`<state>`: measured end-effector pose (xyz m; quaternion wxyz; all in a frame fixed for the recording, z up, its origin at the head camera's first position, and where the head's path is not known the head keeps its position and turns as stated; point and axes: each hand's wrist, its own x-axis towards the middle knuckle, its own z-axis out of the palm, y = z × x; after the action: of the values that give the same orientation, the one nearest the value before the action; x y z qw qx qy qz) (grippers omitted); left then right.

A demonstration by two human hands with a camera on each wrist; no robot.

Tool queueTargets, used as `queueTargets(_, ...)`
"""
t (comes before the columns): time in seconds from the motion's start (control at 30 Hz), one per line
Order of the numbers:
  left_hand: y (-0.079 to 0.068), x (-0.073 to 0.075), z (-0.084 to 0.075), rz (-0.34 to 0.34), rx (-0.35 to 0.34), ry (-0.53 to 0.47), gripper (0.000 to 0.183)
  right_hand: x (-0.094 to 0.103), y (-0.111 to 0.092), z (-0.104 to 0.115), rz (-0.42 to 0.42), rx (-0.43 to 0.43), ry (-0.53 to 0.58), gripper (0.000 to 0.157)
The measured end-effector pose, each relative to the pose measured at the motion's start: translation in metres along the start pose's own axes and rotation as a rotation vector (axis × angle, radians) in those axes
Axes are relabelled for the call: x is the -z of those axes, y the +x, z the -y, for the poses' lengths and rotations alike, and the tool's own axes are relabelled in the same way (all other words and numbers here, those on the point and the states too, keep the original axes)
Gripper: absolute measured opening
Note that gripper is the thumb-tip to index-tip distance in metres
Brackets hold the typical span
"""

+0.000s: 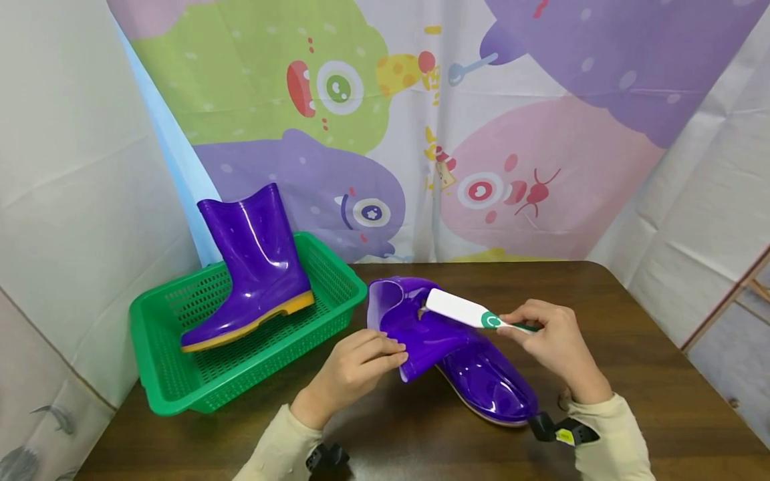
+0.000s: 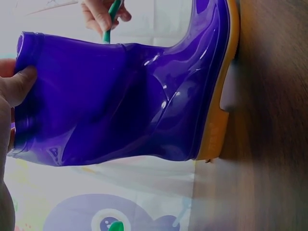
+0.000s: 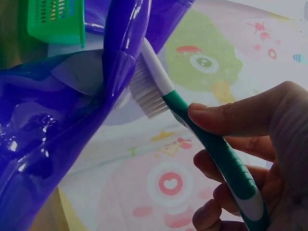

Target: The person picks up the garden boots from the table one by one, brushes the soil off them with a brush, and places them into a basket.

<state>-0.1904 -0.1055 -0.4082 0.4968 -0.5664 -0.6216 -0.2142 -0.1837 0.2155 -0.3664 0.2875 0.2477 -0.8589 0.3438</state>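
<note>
A glossy purple rain boot with a yellow sole stands on the table, its toe toward the lower right in the head view. My left hand grips the rim of its shaft, thumb outside in the left wrist view. Between thumb and fingers, my right hand holds a scrub brush by its green and white handle. White bristles face the boot's shaft in the right wrist view; whether they touch it, I cannot tell. Beside the brush head, a small brownish mark shows on the shaft.
Left of the hands, a green perforated plastic basket holds a second purple boot, toe to the left. Behind the brown wooden table hangs a cloth printed with cartoon monsters.
</note>
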Motion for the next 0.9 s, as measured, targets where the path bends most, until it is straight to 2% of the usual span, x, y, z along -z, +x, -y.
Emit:
queueTargets(0.47,0.001,0.002,0.001,-0.017,-0.005,-0.008,0.022,0.012,0.0,-0.007,-0.033,-0.038,-0.027,0.022)
queueTargets(0.7,0.0,0.002,0.001,-0.028,-0.009,-0.008,0.021,0.017,0.001,-0.009,-0.095,-0.044,-0.012,0.024)
queueTargets(0.9,0.001,0.002,0.001,-0.031,-0.005,-0.014,0.021,0.021,0.0,-0.004,-0.151,-0.1,0.092,0.023)
